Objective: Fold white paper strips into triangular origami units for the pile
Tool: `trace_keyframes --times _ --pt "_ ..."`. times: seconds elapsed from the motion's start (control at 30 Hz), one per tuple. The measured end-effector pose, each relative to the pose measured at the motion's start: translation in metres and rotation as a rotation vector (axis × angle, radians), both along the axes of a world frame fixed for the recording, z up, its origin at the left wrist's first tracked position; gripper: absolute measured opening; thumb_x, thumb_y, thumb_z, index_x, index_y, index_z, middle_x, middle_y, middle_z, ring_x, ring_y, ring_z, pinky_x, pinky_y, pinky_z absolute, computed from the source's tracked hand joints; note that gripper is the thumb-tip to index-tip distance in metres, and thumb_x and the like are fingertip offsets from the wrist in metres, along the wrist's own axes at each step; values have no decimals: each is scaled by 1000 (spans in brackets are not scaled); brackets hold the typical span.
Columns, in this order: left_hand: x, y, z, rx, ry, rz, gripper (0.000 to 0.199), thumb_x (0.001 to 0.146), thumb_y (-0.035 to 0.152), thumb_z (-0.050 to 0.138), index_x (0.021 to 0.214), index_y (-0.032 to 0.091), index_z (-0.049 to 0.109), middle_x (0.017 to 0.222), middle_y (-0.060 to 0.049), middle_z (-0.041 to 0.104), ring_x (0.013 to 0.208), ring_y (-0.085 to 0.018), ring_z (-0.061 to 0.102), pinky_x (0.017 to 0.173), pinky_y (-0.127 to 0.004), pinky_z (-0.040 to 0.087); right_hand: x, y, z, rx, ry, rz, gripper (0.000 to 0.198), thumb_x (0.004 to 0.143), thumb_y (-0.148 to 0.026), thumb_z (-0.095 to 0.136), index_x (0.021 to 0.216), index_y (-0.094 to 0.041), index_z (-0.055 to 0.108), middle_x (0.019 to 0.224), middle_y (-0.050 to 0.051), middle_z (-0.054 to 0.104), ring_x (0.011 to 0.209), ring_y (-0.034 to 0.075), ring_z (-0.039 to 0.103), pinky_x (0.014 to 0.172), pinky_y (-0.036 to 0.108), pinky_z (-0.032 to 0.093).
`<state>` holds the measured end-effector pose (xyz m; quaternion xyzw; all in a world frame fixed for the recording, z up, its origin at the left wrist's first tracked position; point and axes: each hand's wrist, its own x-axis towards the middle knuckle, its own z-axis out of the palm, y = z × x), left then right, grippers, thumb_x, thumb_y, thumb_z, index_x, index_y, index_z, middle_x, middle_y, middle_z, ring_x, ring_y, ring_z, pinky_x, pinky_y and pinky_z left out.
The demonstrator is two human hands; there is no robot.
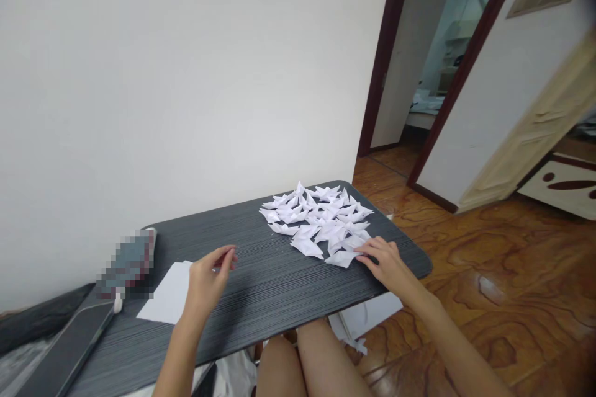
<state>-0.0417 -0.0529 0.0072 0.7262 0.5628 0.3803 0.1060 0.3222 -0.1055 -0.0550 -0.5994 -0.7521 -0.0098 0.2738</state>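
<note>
On the dark streaked tabletop (279, 285), the right hand (382, 260) pinched a white folded-paper boat (341, 258) beside similar boats (326, 214), seemingly placing it and needing only release, the left hand (209, 278) closed, apparently empty.

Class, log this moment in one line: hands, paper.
right hand: at tip of folded paper shape | left hand: pinched, nothing visible | other folded shapes: clustered, right side of dark table | white paper: flat, left side

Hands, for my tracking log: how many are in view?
2: the left hand hovers over the dark table, near white paper; the right hand touches a folded paper boat. No others show.
</note>
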Motion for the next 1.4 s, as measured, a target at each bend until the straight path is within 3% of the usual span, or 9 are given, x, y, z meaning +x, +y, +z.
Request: trace_keyframes --times 0.2,0.37,0.47,0.57,0.7,0.9,1.03,1.23,1.4 --pt "-59 -56 -14 107 153 170 26 74 38 48 85 19 62 82 -3 68 75 -19 63 69 -28 49 0 -8 9 75 -50 -51 25 79 -22 43 100 -23 57 93 8 57 85 22 50 66 33 34" --pt "-89 -72 -38 169 250 257 33 76 37 44 100 18 58 108 -7 59 101 -22 54 86 -35 43 -39 -28 17 174 -66 55 33 81 -23 42 112 -27 51 119 7 46 109 24 41 84 40 31" --pt "-94 -73 -56 103 281 276 40 74 39 47 106 16 55 121 -10 49 112 -24 44 92 -38 38 -69 -38 10 204 -20 136 34 82 -24 41 115 -27 48 126 6 39 116 24 35 90 41 29" --pt "-95 -74 -65 -14 290 308 46 73 41 48 108 12 54 119 -13 50 112 -23 44 95 -36 35 -86 -39 -4 260 91 160 32 82 -22 40 112 -25 51 125 6 41 116 23 35 93 43 28" --pt "-96 -78 -56 -121 285 351 41 73 42 49 104 16 57 114 -10 55 105 -22 51 90 -33 39 -86 -31 -15 290 272 198 29 82 -22 40 106 -21 56 118 9 47 111 22 42 93 41 32" --pt "-102 -84 -34 -238 391 232 38 70 43 54 98 20 62 114 -9 56 101 -24 53 85 -33 40 -76 -29 -13 186 403 205 26 81 -26 41 97 -19 60 114 9 50 107 22 45 93 40 35" --pt "-106 -78 -21 -284 561 178 29 71 38 54 94 22 64 108 -8 59 91 -23 58 76 -30 42 -73 -30 -12 150 441 190 25 81 -27 42 94 -20 61 113 8 52 105 21 48 91 39 36" --pt "-108 -65 -2 -272 873 1 31 78 40 45 80 18 68 80 -12 66 78 -23 60 65 -27 39 -70 -28 -14 122 460 209 25 81 -27 42 93 -19 62 112 8 52 104 20 49 91 38 37" --pt "-105 -62 1 -216 956 -81 37 76 44 47 101 20 61 83 -13 64 77 -22 58 64 -26 37 -69 -29 -14 145 462 208 24 81 -27 42 92 -20 62 110 8 53 103 20 49 91 37 37"
